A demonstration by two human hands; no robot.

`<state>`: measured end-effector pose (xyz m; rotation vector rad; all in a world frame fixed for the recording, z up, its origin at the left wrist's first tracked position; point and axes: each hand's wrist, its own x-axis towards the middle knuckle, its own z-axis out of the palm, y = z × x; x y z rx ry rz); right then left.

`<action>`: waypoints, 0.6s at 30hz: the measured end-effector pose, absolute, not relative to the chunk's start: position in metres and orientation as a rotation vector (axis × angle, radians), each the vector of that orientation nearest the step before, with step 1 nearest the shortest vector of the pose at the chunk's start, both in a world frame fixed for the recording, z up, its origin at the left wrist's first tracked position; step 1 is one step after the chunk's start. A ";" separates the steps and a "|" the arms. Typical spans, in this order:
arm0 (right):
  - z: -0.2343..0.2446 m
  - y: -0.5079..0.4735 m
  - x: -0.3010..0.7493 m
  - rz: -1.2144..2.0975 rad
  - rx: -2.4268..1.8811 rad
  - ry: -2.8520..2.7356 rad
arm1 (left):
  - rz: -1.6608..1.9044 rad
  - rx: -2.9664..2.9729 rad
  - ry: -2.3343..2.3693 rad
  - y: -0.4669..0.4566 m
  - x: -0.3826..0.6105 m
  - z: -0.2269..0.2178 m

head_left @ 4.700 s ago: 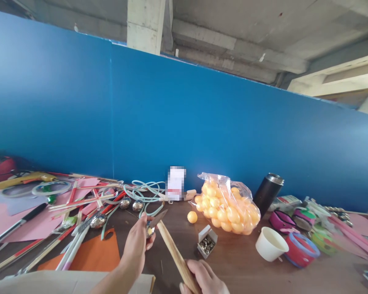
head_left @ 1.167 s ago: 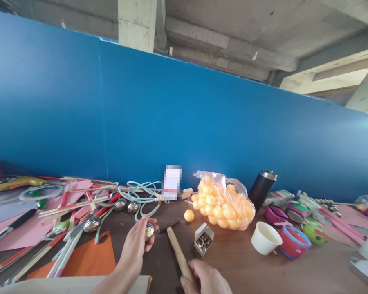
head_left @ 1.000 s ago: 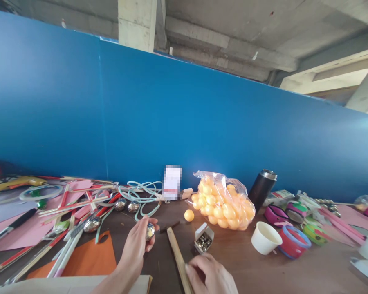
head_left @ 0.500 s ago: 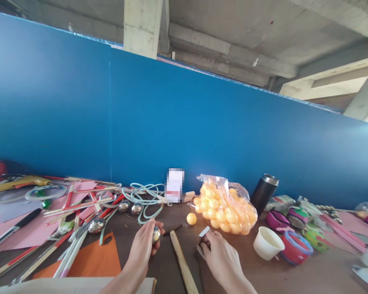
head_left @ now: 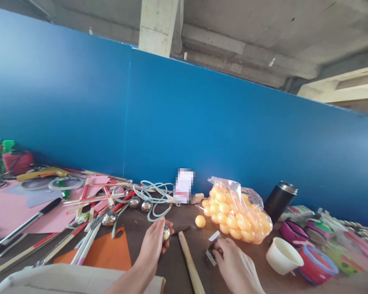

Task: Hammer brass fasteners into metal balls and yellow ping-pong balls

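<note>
My left hand (head_left: pixel 153 243) is closed around a shiny silver ball (head_left: pixel 166 232), which shows between thumb and fingers. My right hand (head_left: pixel 234 261) has its fingers bent around a small white and grey piece, low over the table. Its white end (head_left: pixel 214 236) and its grey metallic part (head_left: pixel 211 257) stick out on the left; the fingers hide the rest, so its kind is unclear. Between the hands lies a hammer (head_left: pixel 190 261) with a wooden handle and a thin dark head. One loose yellow-orange ball (head_left: pixel 200 221) rests beyond it.
A clear bag of yellow-orange balls (head_left: pixel 236 214), a black bottle (head_left: pixel 280 201) and a cream cup (head_left: pixel 283 256) stand to the right. Leftward are an orange sheet (head_left: pixel 110 251), sticks, a marker (head_left: pixel 26 224), several silver balls (head_left: pixel 109 218) and a pale cord (head_left: pixel 155 190). A blue partition (head_left: pixel 184 114) rises behind.
The view has turned left, so the table's contents appear farther right. My left hand still holds the silver ball. More of the grey part beside my right fingers shows now.
</note>
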<state>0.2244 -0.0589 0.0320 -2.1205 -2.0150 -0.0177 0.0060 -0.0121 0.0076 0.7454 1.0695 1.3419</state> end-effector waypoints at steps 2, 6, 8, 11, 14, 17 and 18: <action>0.033 -0.060 0.226 -0.021 -2.118 -2.016 | 1.338 0.746 1.070 -0.012 0.006 0.007; 0.029 -0.059 0.227 -0.026 -2.134 -1.984 | 1.329 0.750 1.104 -0.015 0.006 0.010; 0.026 -0.058 0.228 -0.035 -2.134 -1.977 | 1.326 0.748 1.113 -0.016 0.007 0.012; 0.024 -0.058 0.230 -0.047 -2.119 -1.964 | 1.324 0.749 1.120 -0.017 0.006 0.014; 0.026 -0.060 0.232 -0.038 -2.109 -1.958 | 1.317 0.763 1.124 -0.017 0.006 0.015; 0.028 -0.062 0.231 -0.033 -2.117 -1.983 | 1.306 0.764 1.129 -0.016 0.006 0.015; 0.028 -0.063 0.231 -0.036 -2.123 -1.993 | 1.307 0.764 1.128 -0.016 0.006 0.015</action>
